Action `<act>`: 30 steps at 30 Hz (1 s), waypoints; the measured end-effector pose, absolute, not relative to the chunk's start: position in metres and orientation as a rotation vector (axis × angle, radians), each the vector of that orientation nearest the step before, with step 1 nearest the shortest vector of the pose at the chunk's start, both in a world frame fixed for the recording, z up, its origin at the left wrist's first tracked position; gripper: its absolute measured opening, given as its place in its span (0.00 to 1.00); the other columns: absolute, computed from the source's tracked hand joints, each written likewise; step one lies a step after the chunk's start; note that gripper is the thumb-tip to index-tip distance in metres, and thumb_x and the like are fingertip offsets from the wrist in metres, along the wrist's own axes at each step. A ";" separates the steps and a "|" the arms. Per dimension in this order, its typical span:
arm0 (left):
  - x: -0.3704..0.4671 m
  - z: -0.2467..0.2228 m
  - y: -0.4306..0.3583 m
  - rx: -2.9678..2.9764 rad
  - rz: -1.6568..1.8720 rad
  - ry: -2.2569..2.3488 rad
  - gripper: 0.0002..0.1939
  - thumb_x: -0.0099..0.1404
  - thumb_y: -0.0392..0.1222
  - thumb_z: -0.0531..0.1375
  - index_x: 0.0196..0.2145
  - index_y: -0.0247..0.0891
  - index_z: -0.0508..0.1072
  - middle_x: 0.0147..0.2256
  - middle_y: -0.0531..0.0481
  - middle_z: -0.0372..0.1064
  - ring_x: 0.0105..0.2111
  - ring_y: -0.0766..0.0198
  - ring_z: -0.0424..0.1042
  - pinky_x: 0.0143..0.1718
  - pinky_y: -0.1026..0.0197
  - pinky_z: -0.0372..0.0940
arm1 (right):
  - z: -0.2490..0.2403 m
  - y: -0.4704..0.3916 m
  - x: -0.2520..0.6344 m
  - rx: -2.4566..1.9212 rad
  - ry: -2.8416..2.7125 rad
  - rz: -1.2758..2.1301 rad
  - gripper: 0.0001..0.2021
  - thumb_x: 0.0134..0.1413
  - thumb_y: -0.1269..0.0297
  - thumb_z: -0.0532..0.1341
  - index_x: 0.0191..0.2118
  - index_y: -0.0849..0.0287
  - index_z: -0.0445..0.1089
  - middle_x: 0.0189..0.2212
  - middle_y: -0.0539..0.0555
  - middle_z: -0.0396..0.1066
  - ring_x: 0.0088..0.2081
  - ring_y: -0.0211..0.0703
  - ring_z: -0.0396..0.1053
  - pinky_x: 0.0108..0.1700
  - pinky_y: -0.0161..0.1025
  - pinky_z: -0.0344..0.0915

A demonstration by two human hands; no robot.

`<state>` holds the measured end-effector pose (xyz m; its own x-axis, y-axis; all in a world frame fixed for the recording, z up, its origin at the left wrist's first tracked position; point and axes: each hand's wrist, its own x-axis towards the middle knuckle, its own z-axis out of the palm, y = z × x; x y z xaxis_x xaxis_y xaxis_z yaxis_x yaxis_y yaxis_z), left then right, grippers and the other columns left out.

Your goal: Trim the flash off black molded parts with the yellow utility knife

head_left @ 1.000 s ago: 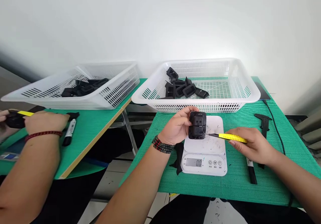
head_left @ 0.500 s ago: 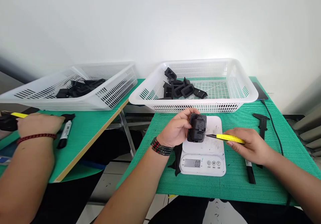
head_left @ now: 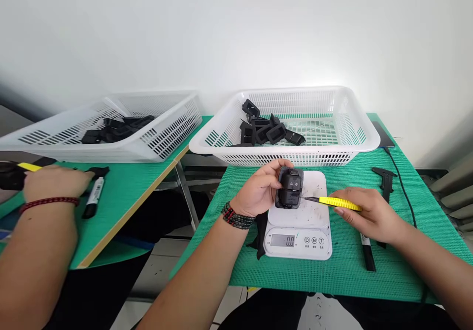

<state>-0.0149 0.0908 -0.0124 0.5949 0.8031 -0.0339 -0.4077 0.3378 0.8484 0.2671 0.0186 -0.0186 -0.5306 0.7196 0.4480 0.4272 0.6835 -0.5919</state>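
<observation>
My left hand (head_left: 260, 190) is closed around a black plastic part (head_left: 289, 188) with a rounded rectangular flange and raised blocks, held above the scale's plate. Gripped in my right hand (head_left: 371, 216) is a yellow utility knife (head_left: 338, 202), its thin dark blade pointing left. The blade's tip is at the part's right edge; whether it touches I cannot tell. Beneath both hands lies a white digital scale (head_left: 298, 244) with 0.0 on its display. A black cloth-like scrap (head_left: 260, 236) sticks out at its left side.
A white basket (head_left: 284, 153) behind the scale holds several black parts. Calipers (head_left: 387, 180), a black marker (head_left: 367, 255) and a cable (head_left: 404, 192) lie on the right. At the left table, a co-worker's hand (head_left: 55, 182) is near another marker (head_left: 94, 197) and basket (head_left: 111, 155).
The black part has tilted slightly in my left hand, so its raised face catches more light. The knife stays at its right edge, almost unmoved.
</observation>
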 end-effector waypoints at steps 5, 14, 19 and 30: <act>-0.015 -0.013 0.091 0.916 0.835 0.524 0.21 0.50 0.25 0.60 0.43 0.38 0.75 0.35 0.51 0.73 0.30 0.64 0.73 0.28 0.62 0.70 | -0.021 0.018 0.265 -0.853 -2.230 0.573 0.11 0.72 0.61 0.57 0.48 0.57 0.75 0.33 0.55 0.79 0.31 0.41 0.74 0.33 0.35 0.68; -0.015 -0.014 0.091 0.906 0.830 0.520 0.22 0.49 0.26 0.60 0.43 0.37 0.74 0.35 0.50 0.72 0.29 0.64 0.72 0.26 0.63 0.69 | -0.020 0.018 0.266 -0.844 -2.241 0.556 0.12 0.71 0.62 0.57 0.52 0.57 0.74 0.37 0.56 0.80 0.33 0.42 0.77 0.33 0.36 0.70; -0.014 -0.016 0.091 0.899 0.813 0.538 0.23 0.49 0.26 0.60 0.44 0.38 0.74 0.34 0.50 0.73 0.28 0.64 0.71 0.26 0.63 0.66 | -0.022 0.017 0.268 -0.861 -2.226 0.557 0.12 0.71 0.61 0.57 0.52 0.57 0.74 0.38 0.57 0.81 0.33 0.43 0.77 0.35 0.36 0.71; -0.012 -0.014 0.089 0.928 0.816 0.565 0.23 0.47 0.27 0.61 0.43 0.38 0.74 0.33 0.51 0.72 0.28 0.64 0.70 0.27 0.62 0.65 | -0.020 0.018 0.270 -0.887 -2.242 0.564 0.12 0.71 0.59 0.58 0.52 0.55 0.75 0.39 0.57 0.81 0.33 0.44 0.77 0.34 0.37 0.72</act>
